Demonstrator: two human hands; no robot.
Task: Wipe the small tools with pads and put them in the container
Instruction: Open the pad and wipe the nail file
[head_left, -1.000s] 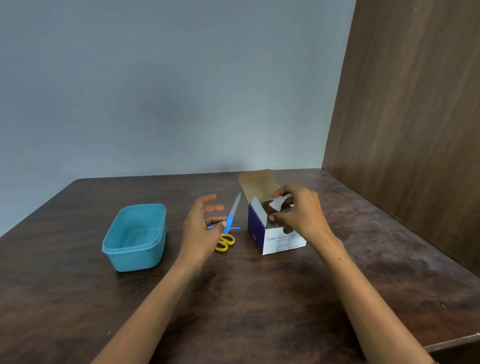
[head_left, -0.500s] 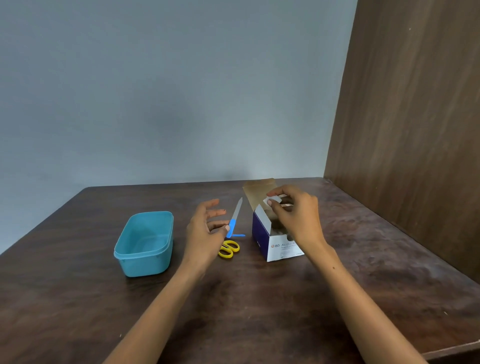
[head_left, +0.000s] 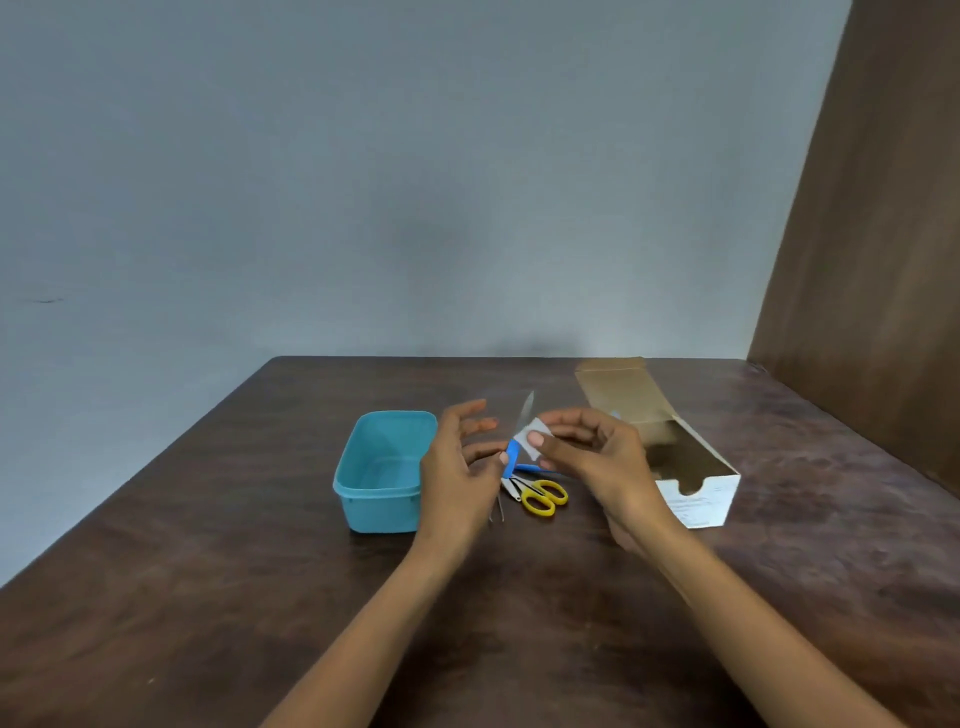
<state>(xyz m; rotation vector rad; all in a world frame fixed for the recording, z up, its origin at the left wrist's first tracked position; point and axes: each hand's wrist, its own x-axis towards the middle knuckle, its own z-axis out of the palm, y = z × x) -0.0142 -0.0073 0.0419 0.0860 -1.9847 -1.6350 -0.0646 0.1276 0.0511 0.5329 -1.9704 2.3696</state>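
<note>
My right hand (head_left: 592, 457) pinches a small white pad packet (head_left: 535, 435) between thumb and fingers, held above the tools. My left hand (head_left: 457, 467) hovers just left of it with fingers spread and holds nothing. Under the hands on the table lie a blue-handled nail file (head_left: 519, 431), yellow-handled scissors (head_left: 543, 496), a blue tool partly hidden, and thin metal tweezers (head_left: 498, 512). The teal plastic container (head_left: 382, 493) stands empty to the left of my left hand. The open cardboard pad box (head_left: 696, 493) sits to the right, lid flap folded back.
The dark wooden table (head_left: 260, 597) stretches toward me. A brown wooden panel (head_left: 872, 260) rises along the right edge, and a grey wall (head_left: 415, 182) stands behind the table's far edge.
My right hand has drawn a pad packet out of the box and carried it left, over the tools. My left hand stays spread beside it. The camera view has shifted.
</note>
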